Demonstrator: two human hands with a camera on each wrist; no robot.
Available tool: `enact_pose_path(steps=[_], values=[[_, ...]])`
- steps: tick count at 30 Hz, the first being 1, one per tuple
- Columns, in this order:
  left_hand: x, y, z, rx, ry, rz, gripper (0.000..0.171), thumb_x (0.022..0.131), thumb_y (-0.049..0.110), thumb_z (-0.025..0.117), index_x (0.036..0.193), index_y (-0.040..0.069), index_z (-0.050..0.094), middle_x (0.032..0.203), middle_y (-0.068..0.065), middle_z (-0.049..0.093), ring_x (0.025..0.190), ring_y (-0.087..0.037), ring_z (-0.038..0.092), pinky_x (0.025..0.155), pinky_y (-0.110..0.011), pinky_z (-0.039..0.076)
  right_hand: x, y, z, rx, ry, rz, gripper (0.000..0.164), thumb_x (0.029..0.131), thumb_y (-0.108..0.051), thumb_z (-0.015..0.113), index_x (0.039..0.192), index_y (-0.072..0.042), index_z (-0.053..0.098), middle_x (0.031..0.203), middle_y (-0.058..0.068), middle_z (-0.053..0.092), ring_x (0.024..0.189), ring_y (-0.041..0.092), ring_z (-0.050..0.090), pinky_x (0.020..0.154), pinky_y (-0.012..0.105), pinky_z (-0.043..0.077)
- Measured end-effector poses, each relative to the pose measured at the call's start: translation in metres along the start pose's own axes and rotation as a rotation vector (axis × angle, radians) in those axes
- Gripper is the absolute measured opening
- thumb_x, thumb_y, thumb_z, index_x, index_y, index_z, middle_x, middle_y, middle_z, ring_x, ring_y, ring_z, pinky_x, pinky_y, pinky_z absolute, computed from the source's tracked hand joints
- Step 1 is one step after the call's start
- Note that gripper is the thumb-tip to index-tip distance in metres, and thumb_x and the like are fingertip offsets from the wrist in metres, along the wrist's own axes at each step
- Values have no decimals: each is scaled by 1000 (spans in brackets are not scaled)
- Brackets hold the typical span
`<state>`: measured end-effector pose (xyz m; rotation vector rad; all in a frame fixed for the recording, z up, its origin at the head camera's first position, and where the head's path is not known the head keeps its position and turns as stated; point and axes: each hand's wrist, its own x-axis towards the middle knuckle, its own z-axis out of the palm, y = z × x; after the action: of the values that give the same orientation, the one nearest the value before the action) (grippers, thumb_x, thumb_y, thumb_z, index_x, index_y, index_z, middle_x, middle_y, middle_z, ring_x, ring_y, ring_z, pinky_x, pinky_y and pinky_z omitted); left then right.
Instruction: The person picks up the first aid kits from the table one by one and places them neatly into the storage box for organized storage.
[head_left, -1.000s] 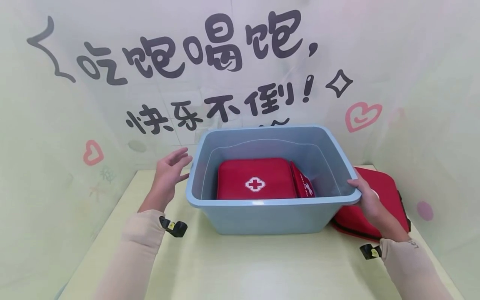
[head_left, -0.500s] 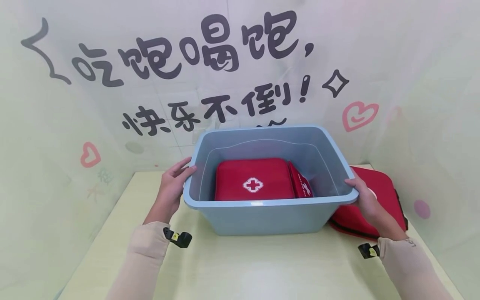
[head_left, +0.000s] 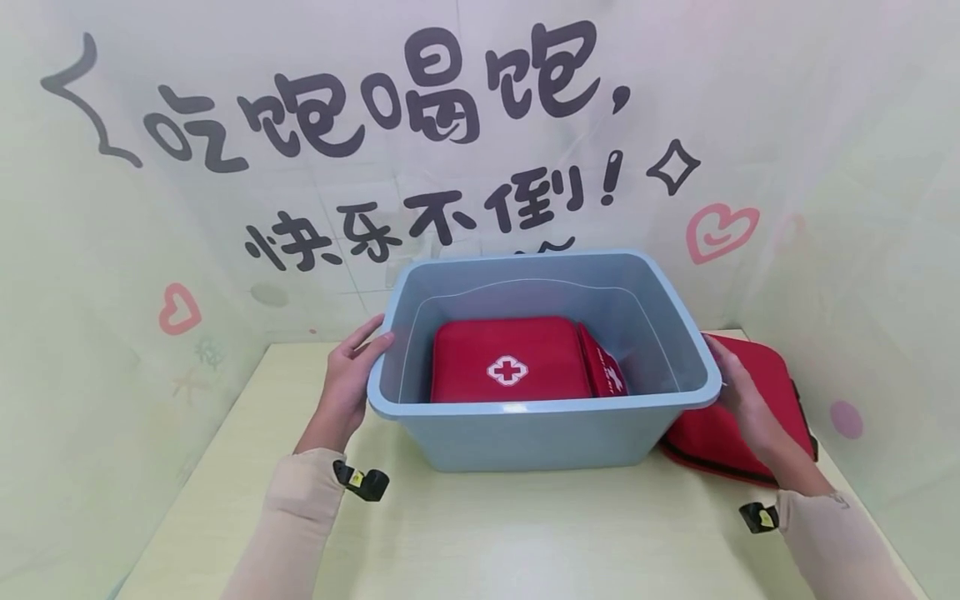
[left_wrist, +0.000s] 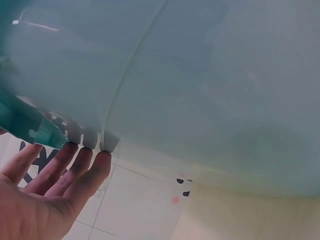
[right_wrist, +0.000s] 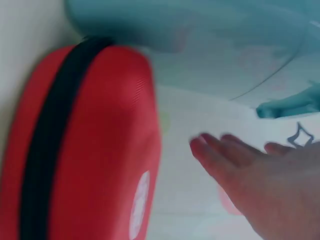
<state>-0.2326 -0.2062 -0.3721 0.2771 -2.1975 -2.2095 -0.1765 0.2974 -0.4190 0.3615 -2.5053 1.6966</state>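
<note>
A blue-grey plastic tub (head_left: 525, 437) stands on the table, holding a red first-aid bag (head_left: 472, 346) with a white cross badge. Beside that bag a smaller red pouch (head_left: 602, 365) leans inside. My left hand (head_left: 348, 379) holds the tub's left rim, thumb on the edge; in the left wrist view its fingertips (left_wrist: 103, 159) touch the outer wall. At the right end, my right hand (head_left: 750, 412) is beside the rim. The right wrist view shows the right hand (right_wrist: 280, 185) with extended fingers, apart from the tub wall (right_wrist: 200, 30).
Another red case (head_left: 772, 387) with a black zip band lies right of the tub, partly behind the right hand. The pale table (head_left: 517, 533) extends in front. A printed curtain or wall (head_left: 480, 192) closes off the back and sides.
My left hand has come in from beside the tub and taken its left rim. My right hand has let go of the right rim and shifted slightly right. The tub stays in place.
</note>
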Motion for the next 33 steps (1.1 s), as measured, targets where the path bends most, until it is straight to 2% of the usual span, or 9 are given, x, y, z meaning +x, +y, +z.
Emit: enact_pose_path(steps=[1, 4, 6, 8, 12, 14, 18, 24, 33], values=[[0, 0, 0, -1, 1, 2, 58, 95, 31, 68, 149, 22, 48, 146, -14, 50, 130, -29, 51, 107, -46, 43, -1, 3, -1, -30, 25, 17, 59, 109, -39, 15, 161, -12, 9, 152, 14, 33, 133, 28, 42, 96, 30, 43], [0, -1, 0, 1, -3, 11, 58, 95, 32, 68, 149, 22, 48, 145, -14, 51, 129, -29, 51, 106, -45, 43, -8, 12, -8, -113, 96, 83, 61, 108, -37, 16, 159, -5, 8, 150, 33, 28, 132, 55, 34, 106, 59, 36], [0, -1, 0, 5, -6, 17, 58, 95, 33, 68, 149, 22, 48, 144, -14, 51, 128, -29, 52, 106, -45, 44, -12, 17, -14, -160, 127, 130, 62, 108, -38, 18, 159, -3, 6, 151, 38, 23, 133, 62, 25, 103, 76, 24], [1, -1, 0, 10, -6, 21, 57, 95, 33, 68, 149, 23, 49, 143, -14, 52, 126, -28, 52, 105, -43, 45, -17, 21, -19, -176, 149, 176, 64, 108, -39, 18, 159, -3, 5, 153, 39, 15, 136, 63, 16, 103, 81, 11], [1, -2, -1, 12, 0, 25, 57, 95, 33, 68, 148, 23, 50, 141, -14, 53, 124, -27, 54, 103, -41, 46, -22, 28, -29, -216, 190, 231, 66, 108, -39, 19, 157, 2, 3, 156, 38, 5, 141, 60, 3, 109, 75, 2], [1, -2, -1, 12, 1, 27, 57, 95, 33, 68, 148, 23, 50, 141, -14, 53, 124, -27, 53, 103, -41, 46, -23, 31, -34, -222, 202, 265, 68, 108, -39, 20, 156, 5, 2, 156, 39, 4, 141, 59, 2, 111, 73, 2], [1, -3, -2, 3, 2, 29, 57, 95, 32, 67, 148, 22, 49, 142, -15, 53, 126, -29, 52, 105, -44, 44, -24, 35, -43, -278, 213, 354, 74, 107, -42, 25, 153, 11, 1, 152, 43, 9, 138, 62, 10, 109, 74, 11], [1, -3, -1, -3, -2, 35, 56, 95, 31, 67, 148, 22, 49, 141, -15, 53, 125, -28, 53, 104, -42, 45, -31, 38, -50, -361, 172, 493, 87, 104, -49, 32, 149, 17, -2, 147, 46, 13, 130, 63, 20, 103, 76, 23], [2, -5, -1, -20, -2, 32, 56, 95, 31, 68, 147, 23, 51, 141, -14, 54, 124, -27, 54, 104, -42, 45, -41, 50, -50, -428, 137, 559, 95, 100, -52, 43, 144, 23, 5, 135, 44, 24, 117, 59, 32, 96, 71, 37]])
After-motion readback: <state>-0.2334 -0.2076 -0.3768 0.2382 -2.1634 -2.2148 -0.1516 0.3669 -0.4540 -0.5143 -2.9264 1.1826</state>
